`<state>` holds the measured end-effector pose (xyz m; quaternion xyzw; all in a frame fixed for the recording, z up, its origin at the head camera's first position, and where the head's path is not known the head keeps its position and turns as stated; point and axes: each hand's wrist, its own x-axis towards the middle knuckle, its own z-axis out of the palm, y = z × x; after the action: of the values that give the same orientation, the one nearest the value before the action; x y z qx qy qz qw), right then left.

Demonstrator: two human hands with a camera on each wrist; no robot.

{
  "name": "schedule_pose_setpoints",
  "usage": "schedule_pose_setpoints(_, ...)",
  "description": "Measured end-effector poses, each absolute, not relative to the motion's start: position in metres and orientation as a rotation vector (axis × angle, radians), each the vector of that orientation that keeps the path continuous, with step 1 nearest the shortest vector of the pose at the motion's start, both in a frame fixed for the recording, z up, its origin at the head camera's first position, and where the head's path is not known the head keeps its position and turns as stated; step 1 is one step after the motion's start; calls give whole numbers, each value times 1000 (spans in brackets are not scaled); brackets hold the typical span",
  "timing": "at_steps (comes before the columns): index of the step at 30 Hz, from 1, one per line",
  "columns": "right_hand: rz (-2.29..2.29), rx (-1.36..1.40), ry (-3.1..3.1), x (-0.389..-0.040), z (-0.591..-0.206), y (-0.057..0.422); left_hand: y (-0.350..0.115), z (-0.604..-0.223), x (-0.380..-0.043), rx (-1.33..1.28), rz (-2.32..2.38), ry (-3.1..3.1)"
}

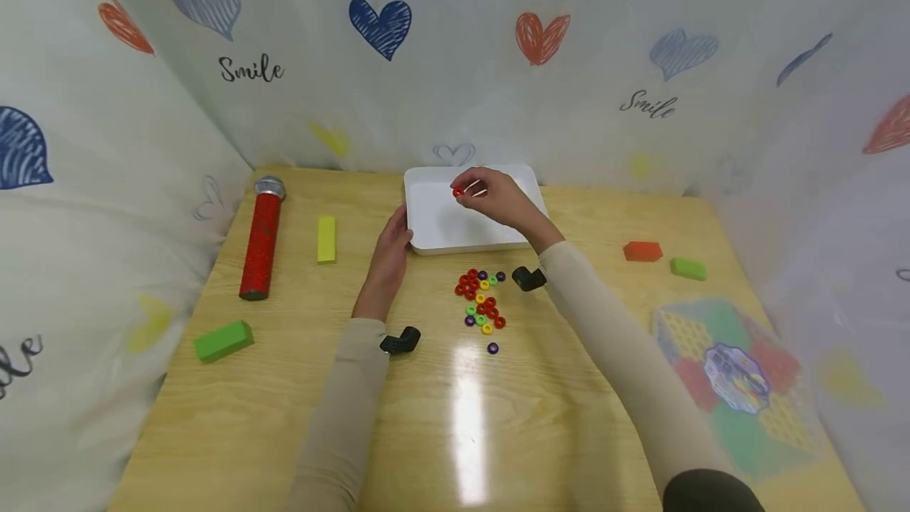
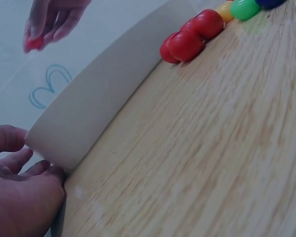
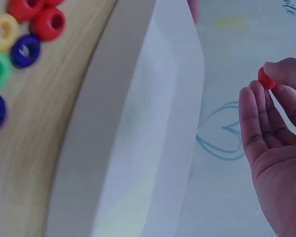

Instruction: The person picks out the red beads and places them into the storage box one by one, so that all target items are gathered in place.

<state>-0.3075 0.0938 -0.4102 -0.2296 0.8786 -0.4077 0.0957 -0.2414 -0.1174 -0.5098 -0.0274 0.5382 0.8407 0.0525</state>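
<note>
My right hand (image 1: 501,197) is raised over the white tray (image 1: 441,220), pinching a small red ring-shaped bead (image 3: 266,79) between thumb and fingertips. At the tray's left side, my left hand (image 1: 389,255) grips the edge; in the left wrist view its fingers (image 2: 37,168) meet the tray corner. In the head view the tray's floor shows no beads. A loose cluster of beads (image 1: 492,313) in red, yellow, green and purple lies on the table in front of it, with one purple bead (image 1: 493,348) apart, nearer the front.
To the left lie a red microphone (image 1: 261,243), a yellow block (image 1: 326,239) and a green block (image 1: 223,341). Red (image 1: 643,251) and green blocks (image 1: 688,268) sit at the right, behind a colourful patterned sheet (image 1: 739,378). A white printed curtain (image 1: 455,85) hangs behind the table.
</note>
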Motion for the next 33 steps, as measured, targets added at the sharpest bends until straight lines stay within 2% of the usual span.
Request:
schedule_pose_setpoints(6,-1106,-708,2580,-337,-415,82,-107,-512,-237,-102,2540,1669)
schedule_pose_setpoints(15,-1007,-706,2546,-364,-433,85,-83,-520,-230,-68,2530,1652)
schedule_pose_setpoints(21,-966,-698,2549,-372,-445,84,-72,-524,-225,-62,2537,1643)
schedule_pose_setpoints(28,-858,-737,2562,-374,-465,87,-68,-509,-214,-18,2495,1591)
schedule_pose_setpoints(33,-784,-773,2560,-371,-473,95,-57,-526,-218,5,2509,1585)
